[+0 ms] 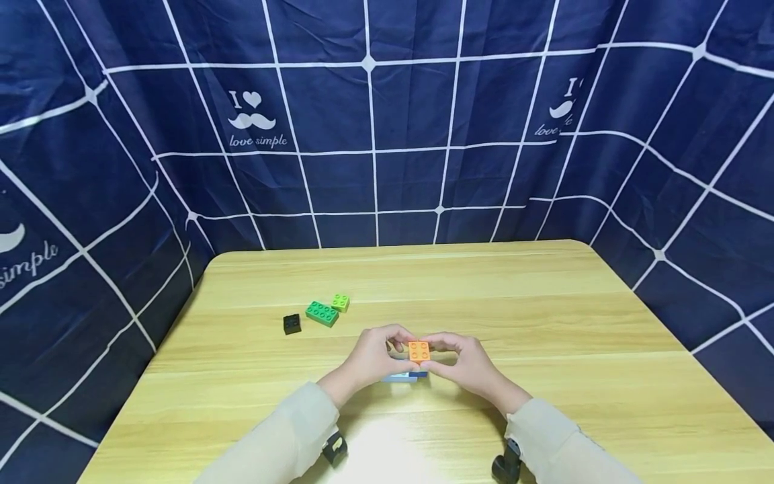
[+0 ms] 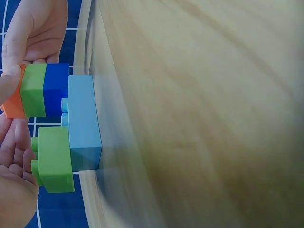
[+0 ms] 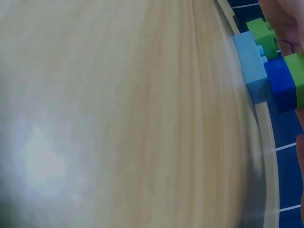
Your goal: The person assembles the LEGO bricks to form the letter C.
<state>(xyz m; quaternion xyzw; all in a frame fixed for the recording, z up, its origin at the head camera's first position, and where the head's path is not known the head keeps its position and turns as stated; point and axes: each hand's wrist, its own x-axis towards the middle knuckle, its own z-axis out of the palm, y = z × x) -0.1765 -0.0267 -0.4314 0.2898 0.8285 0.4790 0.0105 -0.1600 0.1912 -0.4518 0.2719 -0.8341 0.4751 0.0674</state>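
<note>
An orange toy building brick (image 1: 418, 351) tops a short stack in front of me. My left hand (image 1: 373, 356) pinches it from the left, and my right hand (image 1: 470, 368) pinches it from the right, thumbs toward me. Beneath it, in the left wrist view, come a light green brick (image 2: 34, 90) and a dark blue brick (image 2: 56, 90). The dark blue one sits at one end of a longer light blue brick (image 2: 84, 118) low against the wooden table. Another light green brick (image 2: 54, 159) stands on the light blue brick's other end, beside my left fingers.
Back left on the wooden table (image 1: 574, 302) lie a black brick (image 1: 292, 324), a longer green brick (image 1: 322, 313) and a small lime brick (image 1: 341, 302). A dark blue curtain (image 1: 411, 114) with white lines hangs behind the table and at both sides.
</note>
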